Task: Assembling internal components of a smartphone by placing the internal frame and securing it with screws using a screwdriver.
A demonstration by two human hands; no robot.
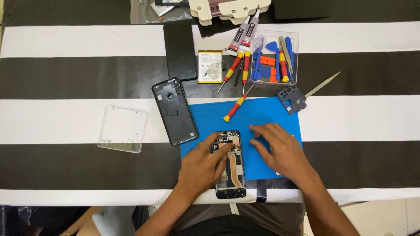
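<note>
Left hand lies across the opened phone, fingers loosely curled to steady it; right hand rests flat and spread on the blue mat just beside it, holding nothing. The phone sits at the mat's near edge on the striped tabletop, circuit board exposed, so this looks like mid-disassembly; the next move likely calls for a fine tool on the board. Counted: one loose back cover, one battery, one black screen panel, three loose red-yellow screwdrivers, two glue tubes, one clear screw tray, one small frame piece.
</note>
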